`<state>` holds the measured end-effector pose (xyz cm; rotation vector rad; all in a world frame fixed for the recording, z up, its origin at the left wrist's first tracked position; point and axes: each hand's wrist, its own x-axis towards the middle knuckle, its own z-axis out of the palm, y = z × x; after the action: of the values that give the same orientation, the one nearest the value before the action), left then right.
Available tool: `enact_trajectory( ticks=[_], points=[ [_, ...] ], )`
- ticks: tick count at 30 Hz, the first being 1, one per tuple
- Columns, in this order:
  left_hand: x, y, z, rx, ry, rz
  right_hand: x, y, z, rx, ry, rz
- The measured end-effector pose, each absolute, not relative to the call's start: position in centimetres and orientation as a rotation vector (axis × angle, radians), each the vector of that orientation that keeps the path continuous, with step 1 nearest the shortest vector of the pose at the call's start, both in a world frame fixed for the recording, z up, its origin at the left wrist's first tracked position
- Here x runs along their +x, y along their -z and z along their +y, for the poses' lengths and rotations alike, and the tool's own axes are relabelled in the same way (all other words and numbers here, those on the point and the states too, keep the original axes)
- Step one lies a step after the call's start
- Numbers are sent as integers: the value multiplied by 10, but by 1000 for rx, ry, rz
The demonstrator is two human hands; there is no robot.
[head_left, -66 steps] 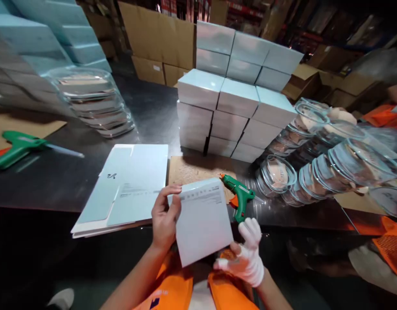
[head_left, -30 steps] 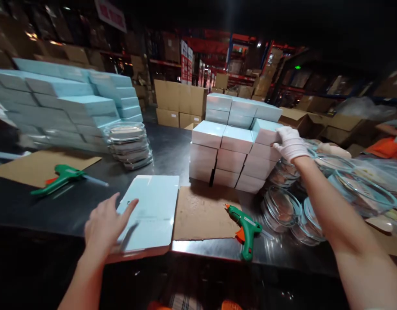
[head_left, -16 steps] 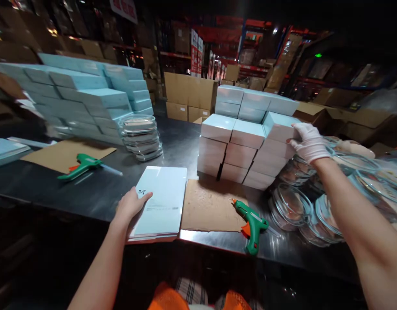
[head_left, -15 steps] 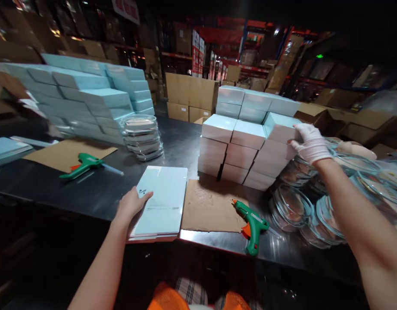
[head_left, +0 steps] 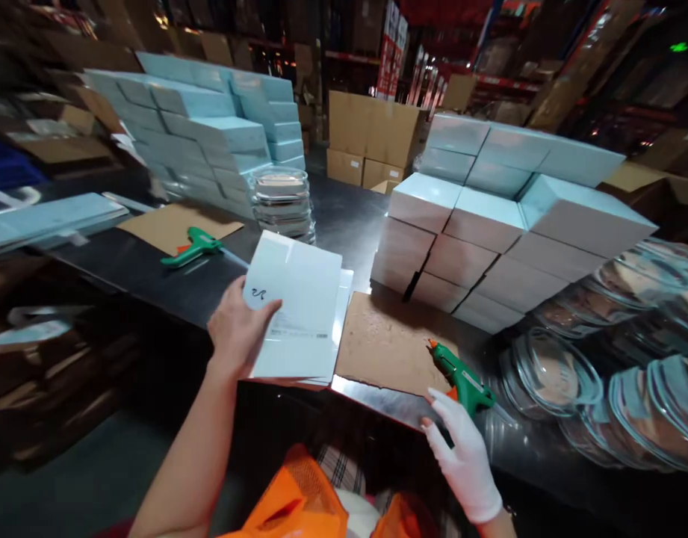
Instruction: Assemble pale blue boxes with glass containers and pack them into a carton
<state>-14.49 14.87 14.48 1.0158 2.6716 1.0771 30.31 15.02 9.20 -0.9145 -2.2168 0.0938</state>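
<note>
A bare left hand (head_left: 240, 335) pinches the near left corner of a flat pale blue box blank (head_left: 296, 302), thumb on top, lifting it tilted off a small stack of blanks (head_left: 339, 314) near the front edge of a dark metal surface (head_left: 153, 269). The gloved right hand (head_left: 464, 448) hovers with fingers loosely spread at the surface edge, just beside the handle of a green glue gun (head_left: 459, 376). The gun lies partly on a brown cardboard sheet (head_left: 385, 340) between the blanks and a block of stacked boxes (head_left: 489, 224). Clear lidded tubs (head_left: 601, 359) lie on their sides to the right.
</note>
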Motion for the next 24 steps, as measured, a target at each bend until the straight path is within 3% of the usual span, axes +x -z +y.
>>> enact_trajectory(
  ticks=[3,5,8,11,16,24],
  points=[
    [-125,-171,121,1057,-1624,2557,299,-116,152,-889,-118,-2133],
    [-98,-178,104,1298,-1809,2307,291,-146,154,-836,-63,-2091],
    [-44,-163,85,1670,-1521,1817,271,-177,154,-753,59,-2095],
    [-3,-126,69,1817,-1303,1560,256,-173,150,-788,22,-2154],
    [-7,-87,51,1858,-1290,1522,264,-140,140,-970,-208,-2113],
    [-27,-91,52,1853,-1191,1499,270,-144,133,-841,-328,-2222]
  ],
)
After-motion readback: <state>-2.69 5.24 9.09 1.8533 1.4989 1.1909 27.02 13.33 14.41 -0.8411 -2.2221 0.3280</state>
